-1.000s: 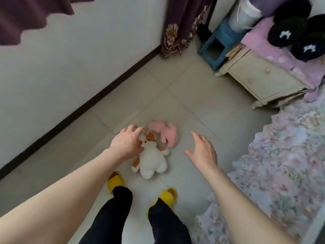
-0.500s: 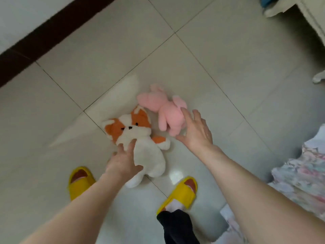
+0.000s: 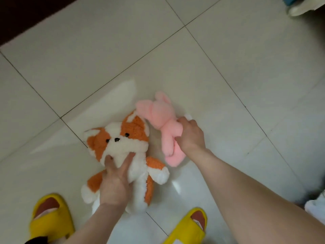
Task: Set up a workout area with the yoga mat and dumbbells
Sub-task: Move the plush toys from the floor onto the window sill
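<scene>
No yoga mat or dumbbells are in view. An orange and white plush dog lies face up on the tiled floor. My left hand presses on its chest with the fingers closing around its neck. A pink plush rabbit lies beside it to the right. My right hand is clenched around the rabbit's body.
My feet in yellow slippers stand just below the toys. A dark skirting board runs along the top left. A furniture leg shows at the top right, and patterned fabric at the right edge.
Both hands have come down onto the toys: the left has slid up to the dog's neck and the right has closed on the pink rabbit. The camera has dropped closer to the floor.
</scene>
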